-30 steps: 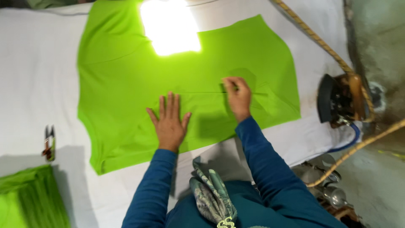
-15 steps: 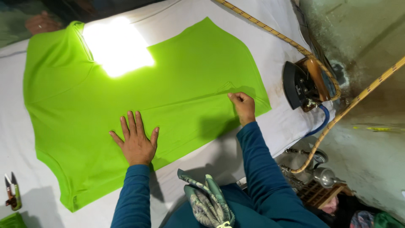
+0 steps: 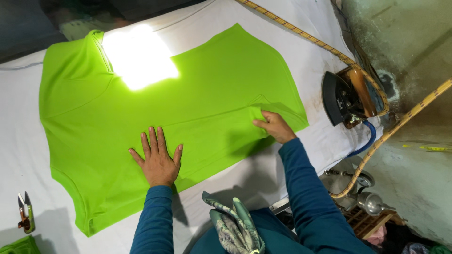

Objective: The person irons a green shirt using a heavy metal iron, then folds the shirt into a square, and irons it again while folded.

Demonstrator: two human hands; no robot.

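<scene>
A: What is seen from the head camera?

B: A bright lime-green short-sleeved knit shirt [image 3: 188, 108] is laid flat on a white padded pressing table [image 3: 301, 28]. The left hand [image 3: 157, 160] is laid palm down on the cloth near its lower hem, fingers spread apart and nothing gripped. A glare patch is cast on the fabric well beyond that hand.

A: And the other hand?

B: The right hand [image 3: 274, 126] is placed at the shirt's side edge, fingers curled, and a small fold of the green cloth is pinched up between thumb and fingertips. A raised crease is seen running away from that pinch. Both forearms are covered by dark teal sleeves.

A: What is found around the hands?

B: Just to the outside of the right hand, a heavy black-soled iron with a brown wooden handle [image 3: 346, 96] is stood on the table edge. A yellow braided cord [image 3: 301, 35] is run past it, and a blue hose [image 3: 365, 143] is looped below it. Under the right forearm, shiny metal vessels [image 3: 369, 202] are seen off the table. Between the two arms, a folded grey-green patterned scarf [image 3: 235, 226] is hung at the chest. Well outside the left hand, small thread snips with an orange grip [image 3: 24, 214] are laid on the white cover, and a scrap of more green cloth [image 3: 16, 245] is glimpsed at the corner
</scene>
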